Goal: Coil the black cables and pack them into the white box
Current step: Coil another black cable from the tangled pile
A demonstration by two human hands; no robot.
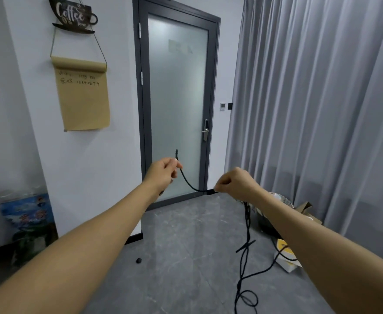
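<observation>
Most of the black cable [246, 252] hangs loose at lower right of the frame, trailing down from the right hand [235, 183] into tangled loops on the grey floor [181, 257], so coiling seems barely begun. The white box [288, 257], at right near the curtain, has a strand draped over it; nothing looks packed. At centre, the left hand [163, 172] pinches the cable's end; the right hand's fingers clamp a connector, a short span sagging between them.

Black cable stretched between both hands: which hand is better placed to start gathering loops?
Probably the right hand: the thin black cable hangs from it to the floor. The left hand pinches near the free end.
</observation>
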